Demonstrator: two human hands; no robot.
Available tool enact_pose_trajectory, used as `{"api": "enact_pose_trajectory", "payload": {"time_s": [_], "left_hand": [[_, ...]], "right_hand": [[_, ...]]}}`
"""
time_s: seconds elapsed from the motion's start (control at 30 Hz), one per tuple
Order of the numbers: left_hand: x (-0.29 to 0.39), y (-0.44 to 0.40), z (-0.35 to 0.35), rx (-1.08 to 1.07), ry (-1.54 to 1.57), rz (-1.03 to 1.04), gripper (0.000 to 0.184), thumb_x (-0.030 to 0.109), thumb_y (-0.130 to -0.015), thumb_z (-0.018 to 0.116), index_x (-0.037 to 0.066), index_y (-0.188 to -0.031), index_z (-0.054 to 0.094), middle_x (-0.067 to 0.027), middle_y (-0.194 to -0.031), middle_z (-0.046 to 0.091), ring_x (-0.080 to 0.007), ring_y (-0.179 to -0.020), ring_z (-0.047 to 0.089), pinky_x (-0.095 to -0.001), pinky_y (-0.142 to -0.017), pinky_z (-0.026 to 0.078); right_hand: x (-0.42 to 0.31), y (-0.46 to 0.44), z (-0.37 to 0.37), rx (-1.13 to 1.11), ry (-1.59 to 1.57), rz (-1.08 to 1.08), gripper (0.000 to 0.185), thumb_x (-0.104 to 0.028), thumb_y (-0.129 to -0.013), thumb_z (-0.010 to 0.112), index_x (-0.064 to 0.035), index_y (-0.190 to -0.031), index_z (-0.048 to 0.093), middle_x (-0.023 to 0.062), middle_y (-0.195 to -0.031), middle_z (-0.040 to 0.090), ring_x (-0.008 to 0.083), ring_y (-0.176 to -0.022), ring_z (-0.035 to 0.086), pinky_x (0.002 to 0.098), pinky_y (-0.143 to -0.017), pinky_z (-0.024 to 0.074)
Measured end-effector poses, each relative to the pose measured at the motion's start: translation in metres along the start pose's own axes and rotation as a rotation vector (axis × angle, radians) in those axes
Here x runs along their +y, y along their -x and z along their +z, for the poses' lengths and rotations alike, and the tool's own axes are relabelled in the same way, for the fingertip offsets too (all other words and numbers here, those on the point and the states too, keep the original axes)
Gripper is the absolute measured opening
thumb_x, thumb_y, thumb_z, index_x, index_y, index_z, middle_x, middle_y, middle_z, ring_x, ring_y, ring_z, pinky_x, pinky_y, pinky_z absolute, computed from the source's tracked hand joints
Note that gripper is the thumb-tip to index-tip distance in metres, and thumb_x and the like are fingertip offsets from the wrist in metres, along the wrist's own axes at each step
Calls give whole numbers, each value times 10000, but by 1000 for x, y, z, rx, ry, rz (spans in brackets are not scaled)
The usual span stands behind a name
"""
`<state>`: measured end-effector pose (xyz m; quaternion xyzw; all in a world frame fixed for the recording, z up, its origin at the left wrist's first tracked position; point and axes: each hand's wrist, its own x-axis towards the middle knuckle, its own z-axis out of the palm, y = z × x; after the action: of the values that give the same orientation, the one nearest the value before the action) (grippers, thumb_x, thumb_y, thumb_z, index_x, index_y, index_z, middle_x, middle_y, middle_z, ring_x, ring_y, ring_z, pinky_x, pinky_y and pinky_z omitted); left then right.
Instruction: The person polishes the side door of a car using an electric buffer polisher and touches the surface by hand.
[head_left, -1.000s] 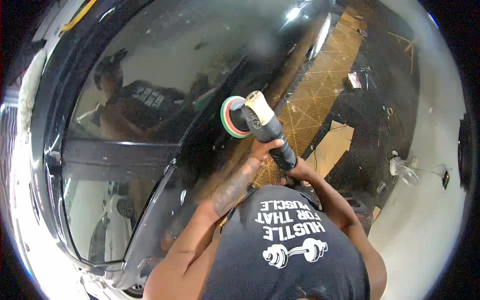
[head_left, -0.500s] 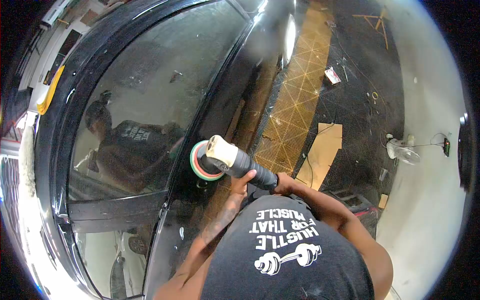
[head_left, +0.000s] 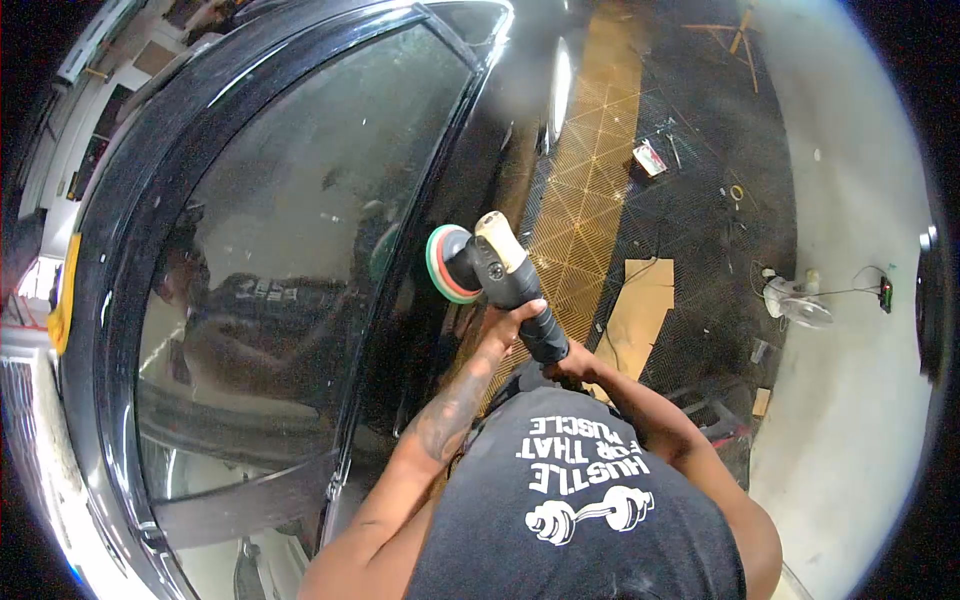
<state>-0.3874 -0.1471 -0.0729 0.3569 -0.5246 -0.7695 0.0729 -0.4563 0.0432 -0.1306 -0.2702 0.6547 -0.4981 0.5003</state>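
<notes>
A dark car polisher (head_left: 512, 285) with a pale cap on its head extends in front of my body. Its round pad (head_left: 440, 264), edged in green and red, faces the glossy black car door (head_left: 400, 330); I cannot tell if pad and paint touch. My left hand (head_left: 517, 325) is wrapped round the polisher's body behind the head, while my right hand (head_left: 574, 362) grips the rear end of the handle. Reflections show in the car's side window (head_left: 290, 240), left of the pad.
Yellow and black floor tiles (head_left: 585, 180) run along the car. A cardboard sheet (head_left: 640, 310) lies on them, with a cord across it. Farther off are a small white-and-red box (head_left: 650, 158) and a yellow stand (head_left: 738, 42). A pale wall (head_left: 850, 400) bounds the right side.
The polisher has moved forward along the door and slightly right, with both hands still on it. Its handle now slants more steeply toward my body, and my view has shifted a little.
</notes>
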Motion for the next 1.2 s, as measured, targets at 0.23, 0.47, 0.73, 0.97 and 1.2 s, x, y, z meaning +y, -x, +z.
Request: {"api": "enact_pose_trajectory", "payload": {"time_s": [0.23,0.47,0.73,0.97,1.2], "left_hand": [[67,-82,37,-325,72,-396,417,434,-780,710,68,-972,652,-68,-832,686,-217,-699,665,-369,-739,549],[87,-222,61,-283,-123,-321,346,425,-773,735,114,-908,668,-13,-764,648,-169,-652,621,-332,-672,509],[127,-262,79,-221,-220,-340,333,418,-748,747,108,-849,681,-19,-732,656,-178,-610,615,-347,-647,505],[89,-178,45,-341,-96,-265,371,461,-782,697,104,-880,675,-26,-776,652,-163,-667,611,-342,-704,492],[37,-76,4,-180,27,-27,565,371,-664,830,76,-1107,643,-36,-1007,647,-183,-936,609,-345,-894,489]], "right_hand": [[-4,-67,-47,-94,-228,203,420,-157,-591,790,-28,-962,641,62,-847,661,198,-749,628,357,-695,530],[-82,-127,-91,105,-365,206,282,-53,-663,707,-10,-918,595,91,-784,637,193,-685,622,358,-621,532],[-118,-160,-118,48,-491,339,262,-27,-705,727,-36,-910,564,86,-752,628,211,-622,620,346,-588,515],[-94,-109,-80,-53,-452,191,343,-96,-642,736,-56,-965,626,32,-806,623,165,-680,590,337,-619,504],[-23,-72,-25,-69,-39,133,402,-158,-632,764,-29,-985,622,47,-871,664,161,-730,609,345,-672,511]]}}
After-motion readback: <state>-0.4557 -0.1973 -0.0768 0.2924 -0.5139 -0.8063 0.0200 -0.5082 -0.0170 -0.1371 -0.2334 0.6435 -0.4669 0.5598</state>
